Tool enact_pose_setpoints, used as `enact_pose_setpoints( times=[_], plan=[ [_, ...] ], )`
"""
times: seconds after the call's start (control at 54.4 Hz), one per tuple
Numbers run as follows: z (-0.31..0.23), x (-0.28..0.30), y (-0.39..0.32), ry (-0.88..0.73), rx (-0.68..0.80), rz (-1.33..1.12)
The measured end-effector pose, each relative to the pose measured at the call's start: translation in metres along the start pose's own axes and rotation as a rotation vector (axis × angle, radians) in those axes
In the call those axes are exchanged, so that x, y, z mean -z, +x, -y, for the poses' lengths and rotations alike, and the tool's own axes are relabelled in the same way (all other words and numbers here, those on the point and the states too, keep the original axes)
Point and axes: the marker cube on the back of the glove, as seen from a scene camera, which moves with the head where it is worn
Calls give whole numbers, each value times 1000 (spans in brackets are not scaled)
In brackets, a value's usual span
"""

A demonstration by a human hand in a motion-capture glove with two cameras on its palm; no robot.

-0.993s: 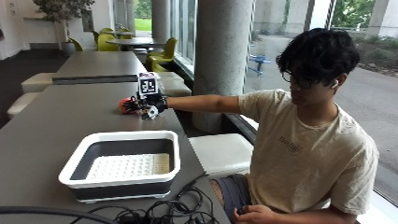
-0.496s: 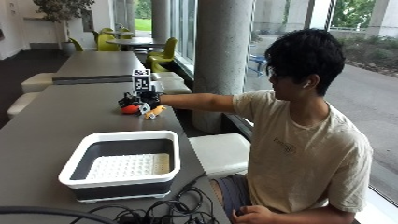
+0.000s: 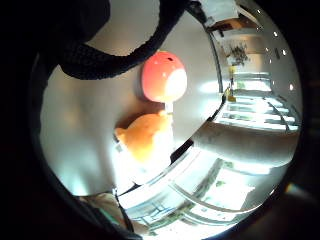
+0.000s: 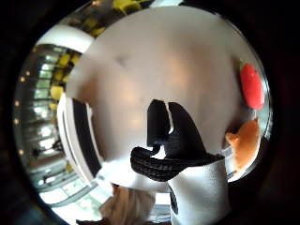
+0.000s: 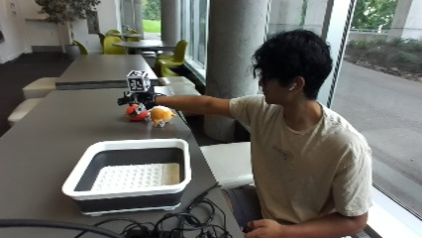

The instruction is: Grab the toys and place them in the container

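Grey table (image 5: pixel 53 144) with toys, a container and cables

A red toy (image 5: pixel 136 113) and an orange toy (image 5: pixel 160 115) are seen side by side, apparently touching, on the far part of the table. A white-rimmed container (image 5: pixel 129 174) with dark walls is set nearer, well apart from them. Black cables (image 5: pixel 178 225) are spread at the near edge, just beside the container.

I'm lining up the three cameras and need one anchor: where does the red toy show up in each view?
Outside view: the red toy lies on the grey table, beside the orange toy, just under the gloved right hand.
Little finger side palm view: the red toy lies on the table next to the orange toy.
Thumb side palm view: the red toy sits at the picture's edge, beside the orange toy.
Shared landmark: the orange toy.
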Motion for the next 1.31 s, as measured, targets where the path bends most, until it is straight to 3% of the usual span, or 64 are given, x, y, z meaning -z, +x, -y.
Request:
enact_pose_setpoints(
  times=[0.202,0.423,0.515,0.625,0.699,0.79,0.974,1.029,1.103,1.14,1.232,1.305],
  plan=[
    [17,0,37,-56,-142,35],
    [30,-26,79,-175,-438,71],
    [38,-37,104,-136,-430,2],
    [35,-54,107,-267,-474,122],
    [41,-67,123,-255,-511,95],
    [37,-84,123,-377,-641,163],
    [38,-103,136,-411,-753,130],
    [37,-102,127,-473,-717,198],
    [46,-103,122,-370,-545,212],
    [47,-104,121,-342,-570,224],
    [48,-101,140,-175,-797,38],
    [47,-90,127,-144,-738,38]
  ],
)
